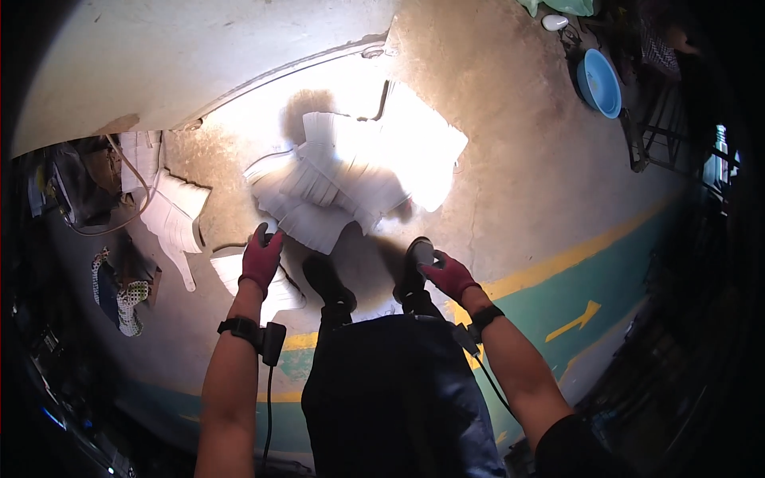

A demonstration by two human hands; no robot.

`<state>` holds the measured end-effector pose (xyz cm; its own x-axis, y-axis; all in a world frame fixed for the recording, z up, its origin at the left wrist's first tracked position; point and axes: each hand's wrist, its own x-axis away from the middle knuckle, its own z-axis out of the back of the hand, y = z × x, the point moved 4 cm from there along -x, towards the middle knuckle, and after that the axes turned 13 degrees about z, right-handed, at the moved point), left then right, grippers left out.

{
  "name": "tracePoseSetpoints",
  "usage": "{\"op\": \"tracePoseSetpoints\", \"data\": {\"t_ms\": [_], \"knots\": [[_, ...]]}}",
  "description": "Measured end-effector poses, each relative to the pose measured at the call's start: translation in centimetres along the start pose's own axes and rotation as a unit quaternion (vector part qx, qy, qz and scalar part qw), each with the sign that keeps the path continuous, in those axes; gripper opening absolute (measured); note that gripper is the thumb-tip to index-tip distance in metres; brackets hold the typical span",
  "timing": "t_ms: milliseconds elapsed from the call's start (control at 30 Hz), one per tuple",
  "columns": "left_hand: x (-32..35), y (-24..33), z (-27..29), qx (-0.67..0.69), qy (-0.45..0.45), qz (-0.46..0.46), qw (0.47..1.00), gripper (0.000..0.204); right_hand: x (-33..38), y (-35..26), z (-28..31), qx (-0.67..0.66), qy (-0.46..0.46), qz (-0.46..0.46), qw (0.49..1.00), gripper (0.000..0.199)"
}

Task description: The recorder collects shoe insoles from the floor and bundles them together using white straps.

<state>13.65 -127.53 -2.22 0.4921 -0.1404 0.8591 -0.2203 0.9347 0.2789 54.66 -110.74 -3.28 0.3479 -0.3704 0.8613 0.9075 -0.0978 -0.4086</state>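
Observation:
A loose pile of white, flat pieces with slit or pleated-looking strips (pixel 319 179) lies on the floor in front of me, partly washed out by bright light. My left hand (pixel 261 259), in a dark red glove with dark fingertips, is beside the pile's near left corner. Its thumb and fingers are apart, and nothing shows between them; whether it touches the corner I cannot tell. My right hand (pixel 451 276), gloved alike, hangs near my right shoe (pixel 416 259) with its fingers apart and nothing visible in it.
Another white piece (pixel 283 291) lies beneath my left hand, and more white pieces (pixel 175 211) lie farther left near a hose (pixel 147 195). A pale panel (pixel 199 56) spans the upper left. A blue basin (pixel 599 84) is at upper right. Yellow-edged green floor marking (pixel 550 295) runs behind my feet.

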Motion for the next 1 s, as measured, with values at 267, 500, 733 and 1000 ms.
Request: {"op": "tracePoseSetpoints", "data": {"t_ms": [267, 500, 733, 1000], "knots": [[-20.3, 7.5, -7.8, -0.084, 0.004, -0.096, 0.992, 0.081, -20.4, -1.4, -8.3, -0.486, 0.133, 0.028, 0.863, 0.066], [-21.4, 10.5, -13.6, -0.094, -0.122, -0.097, 0.983, 0.072, -24.7, 1.2, -12.5, -0.757, 0.167, 0.033, 0.630, 0.040], [-17.6, 7.9, -13.6, -0.140, -0.153, -0.078, 0.975, 0.087, -20.3, 3.0, -6.0, -0.632, 0.244, 0.079, 0.731, 0.048], [-15.5, 5.6, -15.7, 0.068, -0.187, -0.055, 0.978, 0.075, -15.3, -1.4, -3.0, -0.608, 0.208, 0.106, 0.759, 0.059]]}}
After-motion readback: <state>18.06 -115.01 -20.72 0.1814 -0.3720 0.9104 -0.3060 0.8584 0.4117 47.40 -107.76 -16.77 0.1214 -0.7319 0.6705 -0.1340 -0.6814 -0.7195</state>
